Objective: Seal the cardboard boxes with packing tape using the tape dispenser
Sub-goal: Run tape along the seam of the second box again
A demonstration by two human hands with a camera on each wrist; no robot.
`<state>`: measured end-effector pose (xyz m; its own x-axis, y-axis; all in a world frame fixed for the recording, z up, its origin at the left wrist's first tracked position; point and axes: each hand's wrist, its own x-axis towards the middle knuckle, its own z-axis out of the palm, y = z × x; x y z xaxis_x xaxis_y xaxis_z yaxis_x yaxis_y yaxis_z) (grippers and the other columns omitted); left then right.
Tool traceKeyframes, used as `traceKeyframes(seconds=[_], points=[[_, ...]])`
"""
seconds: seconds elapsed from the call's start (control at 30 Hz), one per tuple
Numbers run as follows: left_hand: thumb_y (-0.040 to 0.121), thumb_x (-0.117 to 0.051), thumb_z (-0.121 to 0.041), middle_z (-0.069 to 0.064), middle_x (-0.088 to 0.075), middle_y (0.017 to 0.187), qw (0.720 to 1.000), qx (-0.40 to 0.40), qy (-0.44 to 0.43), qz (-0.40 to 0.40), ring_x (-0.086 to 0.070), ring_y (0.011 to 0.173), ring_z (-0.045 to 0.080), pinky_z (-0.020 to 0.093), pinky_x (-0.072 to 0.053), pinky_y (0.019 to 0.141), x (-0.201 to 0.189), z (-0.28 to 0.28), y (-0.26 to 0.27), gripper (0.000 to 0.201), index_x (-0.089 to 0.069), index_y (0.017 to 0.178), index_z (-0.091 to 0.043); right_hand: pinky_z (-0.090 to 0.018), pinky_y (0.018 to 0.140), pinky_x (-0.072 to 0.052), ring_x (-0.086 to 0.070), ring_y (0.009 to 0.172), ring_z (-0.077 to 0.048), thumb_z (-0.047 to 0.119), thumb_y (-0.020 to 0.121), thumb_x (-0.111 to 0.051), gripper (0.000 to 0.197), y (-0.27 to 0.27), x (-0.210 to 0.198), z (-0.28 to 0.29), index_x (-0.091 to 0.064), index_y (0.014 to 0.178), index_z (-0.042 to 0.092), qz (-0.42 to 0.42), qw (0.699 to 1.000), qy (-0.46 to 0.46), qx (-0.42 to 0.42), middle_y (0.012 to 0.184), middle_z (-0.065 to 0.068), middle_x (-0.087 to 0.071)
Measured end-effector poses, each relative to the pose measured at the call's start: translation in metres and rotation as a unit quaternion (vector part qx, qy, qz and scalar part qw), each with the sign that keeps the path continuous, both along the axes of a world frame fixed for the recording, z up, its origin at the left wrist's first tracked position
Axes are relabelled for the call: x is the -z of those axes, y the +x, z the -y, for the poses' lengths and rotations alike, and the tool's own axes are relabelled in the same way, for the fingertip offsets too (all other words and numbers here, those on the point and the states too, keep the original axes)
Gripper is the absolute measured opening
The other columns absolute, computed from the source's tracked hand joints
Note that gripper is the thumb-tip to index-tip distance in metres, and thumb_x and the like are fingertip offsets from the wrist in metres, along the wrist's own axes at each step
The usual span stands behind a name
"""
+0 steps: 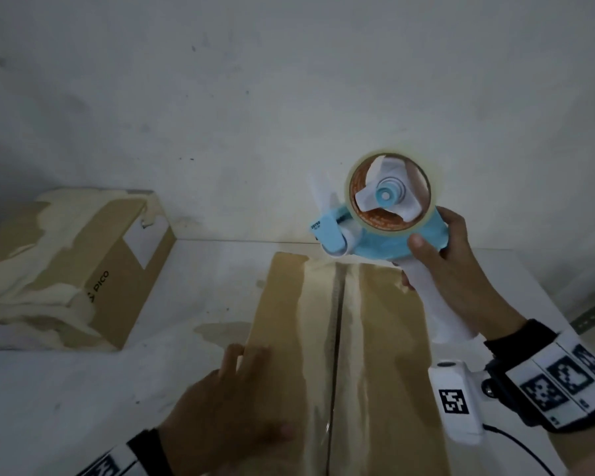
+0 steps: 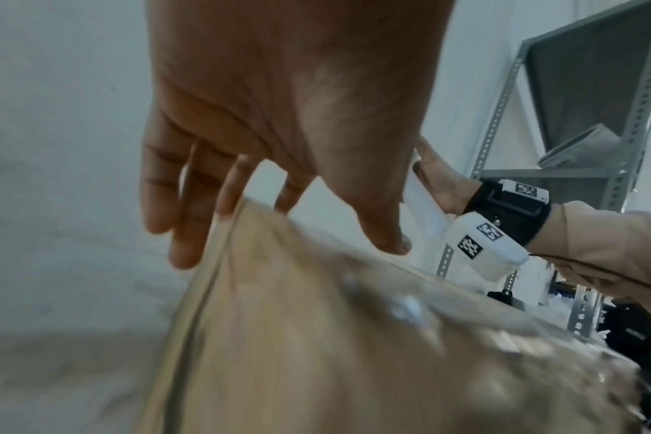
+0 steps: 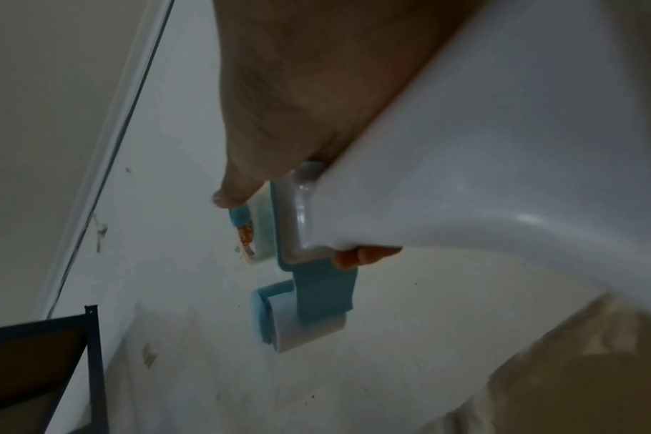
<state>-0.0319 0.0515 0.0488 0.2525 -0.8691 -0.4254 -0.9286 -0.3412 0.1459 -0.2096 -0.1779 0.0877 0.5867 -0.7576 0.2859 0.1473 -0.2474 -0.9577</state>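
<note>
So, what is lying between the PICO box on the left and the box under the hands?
Only bare white table with a faint stain lies between the PICO box and the near box, as the head view shows.

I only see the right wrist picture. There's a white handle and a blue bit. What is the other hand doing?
Observer: The left hand lies flat, fingers straight, on the cardboard box in front of the person.
Child: What's on top of the blue thing?
Observer: The tape dispenser carries a roll of clear tape; the right hand holds it up over the box's far end.
Child: Only one box?
Observer: No, a second box sits far left.
</note>
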Motion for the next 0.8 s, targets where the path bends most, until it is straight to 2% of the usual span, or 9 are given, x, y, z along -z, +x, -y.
traceKeyframes(seconds=[0.07, 0.13, 0.2, 0.33, 0.4, 0.47, 0.57, 0.67, 0.8], points=[[0.052, 0.006, -0.091, -0.006, -0.040, 0.127, 0.992, 0.051, -0.046, 0.101, -0.061, 0.100, 0.016, 0.026, -0.046, 0.077, -0.004, 0.008, 0.012, 0.107, -0.019, 0.139, -0.034, -0.024, 0.048, -0.050, -0.058, 0.059, -0.007, 0.069, 0.053, -0.072, 0.081, 0.003, 0.000, -0.001, -0.033, 0.113, 0.031, 0.000, 0.999, -0.032, -0.010, 0.100, -0.005, -0.053], [0.054, 0.030, -0.082, -0.006, -0.059, 0.109, 0.979, 0.057, -0.143, 0.137, -0.065, 0.082, 0.013, 0.023, -0.044, 0.061, -0.009, 0.024, 0.029, 0.115, -0.046, 0.124, -0.032, -0.024, 0.048, -0.050, -0.058, 0.058, -0.007, 0.067, 0.054, -0.073, 0.079, 0.006, -0.001, -0.001, -0.034, 0.112, 0.029, -0.001, 0.999, -0.049, -0.013, 0.096, -0.002, -0.053], [0.081, 0.013, -0.071, -0.004, -0.067, 0.085, 0.957, 0.027, -0.267, 0.107, -0.063, 0.058, 0.010, 0.021, -0.042, 0.046, -0.022, 0.042, 0.040, 0.093, -0.065, 0.103, -0.024, -0.025, 0.049, -0.050, -0.057, 0.059, -0.007, 0.066, 0.056, -0.073, 0.077, 0.009, -0.003, 0.000, -0.035, 0.110, 0.028, -0.003, 0.998, -0.059, -0.016, 0.094, 0.001, -0.054], [0.096, -0.019, -0.048, -0.003, -0.063, 0.099, 0.935, -0.092, -0.279, -0.199, -0.063, 0.081, 0.016, 0.030, -0.049, 0.077, -0.028, 0.083, 0.056, 0.051, -0.059, 0.106, -0.018, -0.023, 0.053, -0.052, -0.058, 0.067, -0.006, 0.060, 0.061, -0.073, 0.071, 0.015, -0.005, 0.002, -0.035, 0.110, 0.025, 0.011, 0.996, -0.087, -0.034, 0.093, 0.017, -0.059], [0.096, -0.023, -0.045, -0.006, -0.062, 0.095, 0.907, -0.119, -0.289, -0.281, -0.063, 0.079, 0.013, 0.026, -0.049, 0.073, -0.032, 0.098, 0.057, 0.041, -0.057, 0.104, -0.023, -0.022, 0.060, -0.053, -0.059, 0.078, -0.004, 0.060, 0.063, -0.073, 0.067, 0.017, -0.004, 0.005, -0.036, 0.111, 0.032, 0.012, 0.995, -0.095, -0.041, 0.099, 0.023, -0.057], [0.096, -0.025, -0.045, -0.009, -0.062, 0.088, 0.888, -0.128, -0.305, -0.321, -0.061, 0.072, 0.010, 0.020, -0.043, 0.064, -0.032, 0.109, 0.055, 0.037, -0.057, 0.093, -0.027, -0.022, 0.069, -0.054, -0.059, 0.090, -0.005, 0.059, 0.065, -0.072, 0.066, 0.019, -0.003, 0.008, -0.035, 0.114, 0.036, 0.007, 0.994, -0.095, -0.051, 0.105, 0.024, -0.056], [0.098, -0.028, -0.035, -0.002, -0.062, 0.086, 0.860, -0.155, -0.306, -0.377, -0.058, 0.063, 0.011, 0.008, -0.040, 0.051, -0.028, 0.124, 0.055, 0.034, -0.055, 0.081, -0.025, -0.022, 0.076, -0.054, -0.059, 0.096, -0.003, 0.056, 0.066, -0.072, 0.075, 0.023, -0.002, 0.011, -0.029, 0.118, 0.023, 0.006, 0.994, -0.085, -0.075, 0.110, 0.026, -0.055], [0.099, -0.034, -0.025, -0.001, -0.060, 0.080, 0.847, -0.175, -0.288, -0.411, -0.056, 0.058, 0.010, 0.005, -0.037, 0.043, -0.026, 0.134, 0.056, 0.027, -0.056, 0.088, -0.014, -0.021, 0.069, -0.054, -0.061, 0.086, -0.005, 0.056, 0.070, -0.069, 0.074, 0.027, 0.000, 0.013, -0.027, 0.119, 0.019, 0.002, 0.992, -0.090, -0.084, 0.107, 0.022, -0.056], [0.096, -0.044, -0.022, -0.005, -0.061, 0.071, 0.843, -0.188, -0.284, -0.418, -0.058, 0.049, 0.001, 0.009, -0.039, 0.045, -0.024, 0.143, 0.057, 0.023, -0.056, 0.077, -0.021, -0.023, 0.058, -0.053, -0.059, 0.074, -0.005, 0.058, 0.072, -0.066, 0.072, 0.031, 0.002, 0.018, -0.027, 0.119, 0.019, -0.004, 0.992, -0.098, -0.075, 0.100, 0.020, -0.057]])
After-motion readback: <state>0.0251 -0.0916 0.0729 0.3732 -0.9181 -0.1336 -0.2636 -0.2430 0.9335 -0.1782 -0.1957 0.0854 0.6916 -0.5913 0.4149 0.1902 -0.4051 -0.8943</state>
